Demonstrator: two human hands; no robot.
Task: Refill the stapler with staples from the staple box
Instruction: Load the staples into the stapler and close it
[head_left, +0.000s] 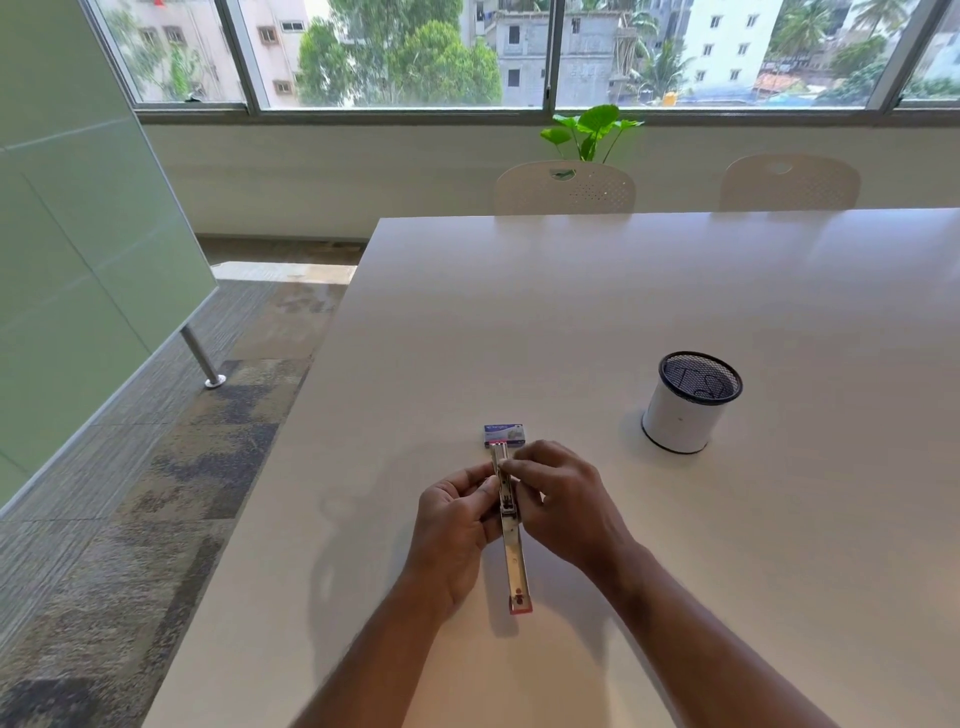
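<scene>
A long silver stapler (515, 551) with red ends lies flipped open flat on the white table (675, 291), its length running toward me. My left hand (457, 530) grips its far half from the left side. My right hand (558, 499) pinches something small over the stapler's channel near the far end; whether it is a strip of staples is too small to tell. Just beyond the stapler's far tip sits the small blue staple box (506, 434), touching or nearly touching it.
A white pen cup (685, 405) with a black mesh inside stands to the right of the hands. Two pale chairs (566, 188) face the table's far edge, with a green plant (592, 130) behind. The table's left edge drops to carpeted floor.
</scene>
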